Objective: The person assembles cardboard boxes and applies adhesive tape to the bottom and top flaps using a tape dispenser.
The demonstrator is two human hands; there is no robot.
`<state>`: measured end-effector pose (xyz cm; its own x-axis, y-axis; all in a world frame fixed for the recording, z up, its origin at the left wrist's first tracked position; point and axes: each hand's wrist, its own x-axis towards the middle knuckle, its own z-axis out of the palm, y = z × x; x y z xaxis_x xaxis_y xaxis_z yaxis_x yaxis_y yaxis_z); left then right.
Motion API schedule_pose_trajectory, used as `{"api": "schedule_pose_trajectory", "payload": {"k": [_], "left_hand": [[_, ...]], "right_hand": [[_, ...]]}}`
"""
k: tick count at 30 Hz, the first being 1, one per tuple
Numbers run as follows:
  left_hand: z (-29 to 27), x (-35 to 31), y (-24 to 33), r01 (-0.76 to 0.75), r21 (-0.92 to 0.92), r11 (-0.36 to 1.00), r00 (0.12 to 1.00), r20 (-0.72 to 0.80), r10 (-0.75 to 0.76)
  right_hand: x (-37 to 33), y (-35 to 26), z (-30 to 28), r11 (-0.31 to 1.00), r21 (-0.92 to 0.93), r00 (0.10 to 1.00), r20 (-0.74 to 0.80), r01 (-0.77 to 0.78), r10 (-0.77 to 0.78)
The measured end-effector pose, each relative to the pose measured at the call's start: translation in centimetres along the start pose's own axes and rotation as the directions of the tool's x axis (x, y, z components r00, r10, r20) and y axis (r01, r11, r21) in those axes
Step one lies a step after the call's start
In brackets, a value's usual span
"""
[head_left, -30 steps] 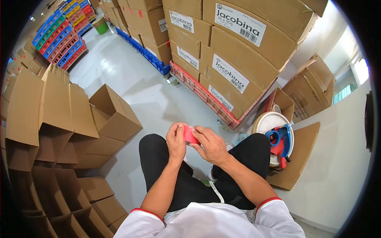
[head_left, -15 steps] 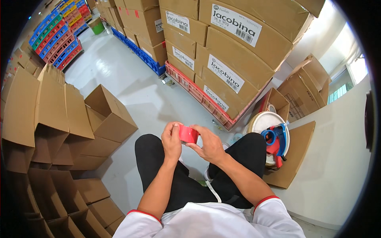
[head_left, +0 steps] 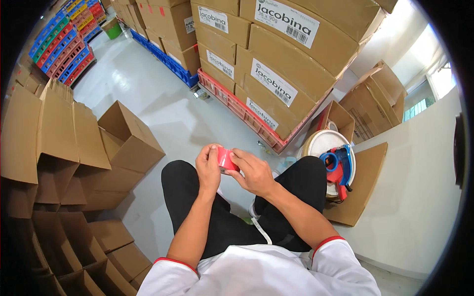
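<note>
The person sits with knees drawn up, dark trousers under both forearms, and holds a small red roll of tape (head_left: 226, 159) above the lap, roughly midway between the knees. The left hand (head_left: 208, 166) wraps the roll from its left side, fingers curled over the top edge and thumb pressed against the near face. The right hand (head_left: 253, 170) closes on the roll from the right, its fingertips pinching the red rim, so both hands are clamped on the same roll and touch each other around it. To the right of the person's right knee, a blue and red tape dispenser (head_left: 339, 165) lies on a white round lid or bucket top (head_left: 321, 143), which rests beside a flat sheet of cardboard (head_left: 363, 187) on the floor. To the left stands an open brown carton (head_left: 129, 140) with its flaps up, and beyond it, along the left edge, rows of folded and half-erected cartons (head_left: 54, 143) are stacked close together. Ahead, a tall stack of sealed brown boxes (head_left: 281, 64) sits on a red pallet (head_left: 237, 106), with a blue pallet (head_left: 165, 56) farther back. Coloured plastic crates (head_left: 61, 47) line the far left corner of the pale grey floor (head_left: 148, 93).
</note>
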<state>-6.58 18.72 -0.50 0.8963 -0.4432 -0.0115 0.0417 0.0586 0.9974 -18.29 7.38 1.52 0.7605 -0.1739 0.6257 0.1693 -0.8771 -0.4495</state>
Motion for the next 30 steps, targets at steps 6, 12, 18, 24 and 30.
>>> {"api": "schedule_pose_trajectory", "payload": {"k": [6,12,18,24,30], "left_hand": [[0.0,0.2,-0.4,0.025,-0.041,0.999,1.000,0.006,-0.024],[-0.9,0.4,-0.5,0.144,-0.194,0.970,0.979,0.172,-0.111],[-0.7,0.1,-0.5,0.278,-0.055,0.959,0.899,0.366,-0.240],[-0.1,-0.1,-0.3,0.366,-0.111,0.924,0.884,0.350,-0.308],[-0.3,0.0,-1.7,0.390,-0.147,0.909,0.876,0.364,-0.317]], "right_hand": [[0.1,-0.1,-0.2,0.994,0.057,0.995,0.037,-0.096,0.094],[0.3,0.4,-1.9,0.799,0.481,0.932,0.212,-0.362,0.295],[-0.3,0.9,-1.8,0.533,0.555,0.767,0.400,-0.638,0.501],[0.5,0.6,-2.5,0.755,0.410,0.859,0.264,-0.512,0.439],[0.0,1.1,-3.7,0.695,0.443,0.817,0.408,-0.567,0.407]]}}
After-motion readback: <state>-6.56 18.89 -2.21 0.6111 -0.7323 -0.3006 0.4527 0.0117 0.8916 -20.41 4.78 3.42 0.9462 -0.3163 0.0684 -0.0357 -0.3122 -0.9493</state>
